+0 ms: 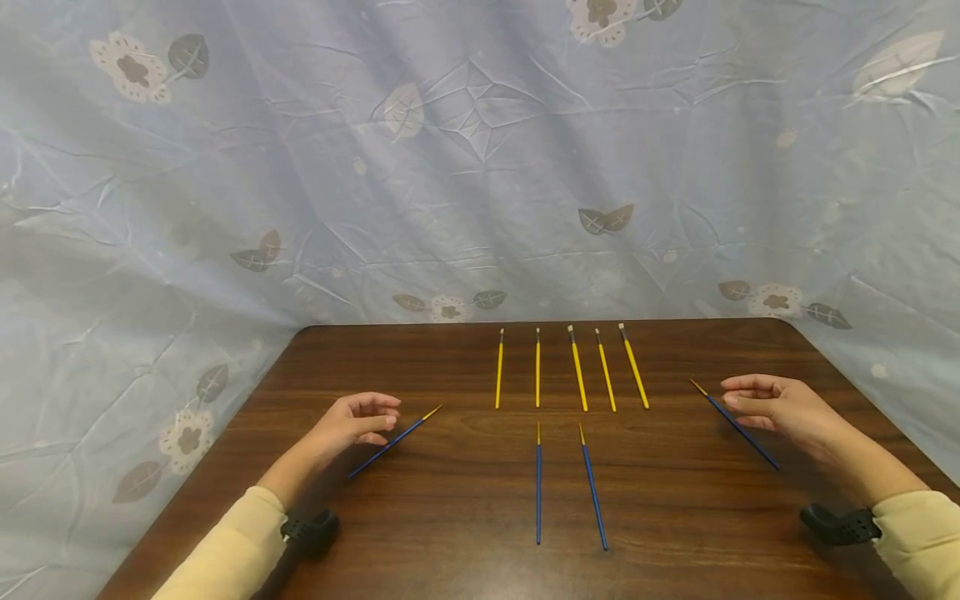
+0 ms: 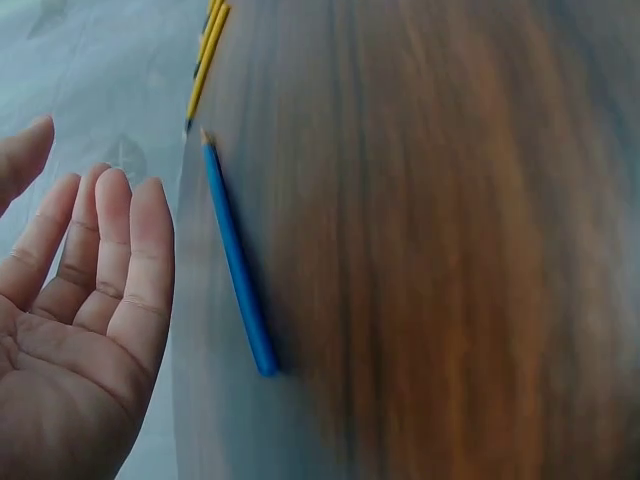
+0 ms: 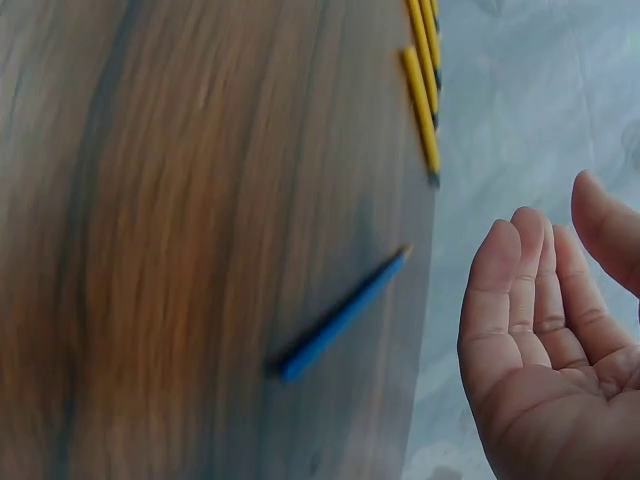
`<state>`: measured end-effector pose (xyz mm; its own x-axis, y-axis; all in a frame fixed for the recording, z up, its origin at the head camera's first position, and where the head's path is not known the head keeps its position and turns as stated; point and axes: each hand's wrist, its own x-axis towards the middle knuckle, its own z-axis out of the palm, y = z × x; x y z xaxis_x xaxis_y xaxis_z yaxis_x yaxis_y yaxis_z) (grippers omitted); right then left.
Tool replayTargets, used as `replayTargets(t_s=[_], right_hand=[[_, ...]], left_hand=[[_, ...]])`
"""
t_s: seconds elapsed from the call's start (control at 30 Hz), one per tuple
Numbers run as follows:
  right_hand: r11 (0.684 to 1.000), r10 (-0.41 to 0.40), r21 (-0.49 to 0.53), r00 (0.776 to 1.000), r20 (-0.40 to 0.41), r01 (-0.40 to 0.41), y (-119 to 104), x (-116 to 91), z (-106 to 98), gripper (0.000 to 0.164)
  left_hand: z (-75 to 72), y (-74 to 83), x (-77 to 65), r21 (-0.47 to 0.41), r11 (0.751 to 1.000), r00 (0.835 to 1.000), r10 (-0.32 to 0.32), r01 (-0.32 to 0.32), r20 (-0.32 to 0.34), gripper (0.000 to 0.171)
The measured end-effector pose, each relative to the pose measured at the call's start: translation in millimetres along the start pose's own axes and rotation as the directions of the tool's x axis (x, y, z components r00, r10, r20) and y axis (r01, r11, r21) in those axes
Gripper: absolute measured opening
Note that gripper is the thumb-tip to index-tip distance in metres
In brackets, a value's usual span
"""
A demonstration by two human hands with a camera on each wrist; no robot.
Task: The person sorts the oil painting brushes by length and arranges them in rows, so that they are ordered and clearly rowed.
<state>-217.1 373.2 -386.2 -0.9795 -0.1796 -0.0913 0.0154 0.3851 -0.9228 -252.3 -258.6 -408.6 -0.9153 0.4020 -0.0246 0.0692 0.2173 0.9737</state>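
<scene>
My left hand (image 1: 360, 421), its fingers relaxed and palm showing in the left wrist view, holds nothing. Just beside it a blue paintbrush (image 1: 393, 442) lies slanted on the table, tip toward the upper right. On the other side my right hand (image 1: 783, 407) is empty too, fingers loosely bent. Close to its fingertips another blue paintbrush (image 1: 737, 427) lies aslant, tip toward the upper left. Two more blue brushes, a straight one (image 1: 538, 492) and a slightly tilted one (image 1: 594, 496), lie between the hands near the middle.
Several yellow paintbrushes (image 1: 537, 375) lie in a row toward the back of the brown wooden table (image 1: 450, 517), bristles pointing away. A pale flowered cloth (image 1: 480, 167) hangs behind and around the table. Each wrist wears a black strap (image 1: 311, 529).
</scene>
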Motion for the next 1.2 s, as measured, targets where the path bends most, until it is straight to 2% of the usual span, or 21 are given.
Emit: replayTargets(t_s=[0.23,0.57,0.73,1.07,1.2], right_hand=[[0.999,0.025,-0.034,0.999,-0.026,-0.026,15.7,2.9,-16.2,0.062],[0.998,0.059,-0.032,0.998,-0.035,-0.060,29.3,7.3,-18.6,0.064],[0.996,0.073,-0.046,0.997,-0.023,-0.074,31.8,7.5,-16.5,0.064],[0.982,0.106,-0.161,0.994,0.015,-0.102,31.3,12.2,-15.1,0.065],[0.981,0.110,-0.164,0.993,0.033,-0.103,30.8,13.8,-14.5,0.064]], left_hand=[[-4.3,-4.6,-1.3,0.002,1.000,0.998,-0.025,0.025,-0.064,0.049],[-3.3,-10.6,1.8,0.036,0.997,0.994,-0.059,0.062,-0.095,0.045],[0.6,-10.5,4.0,0.064,0.995,0.991,-0.074,0.081,-0.115,0.043],[13.6,-7.1,5.7,0.159,0.980,0.982,-0.095,0.122,-0.165,0.033],[17.6,-7.8,6.7,0.186,0.973,0.977,-0.098,0.134,-0.191,0.030]])
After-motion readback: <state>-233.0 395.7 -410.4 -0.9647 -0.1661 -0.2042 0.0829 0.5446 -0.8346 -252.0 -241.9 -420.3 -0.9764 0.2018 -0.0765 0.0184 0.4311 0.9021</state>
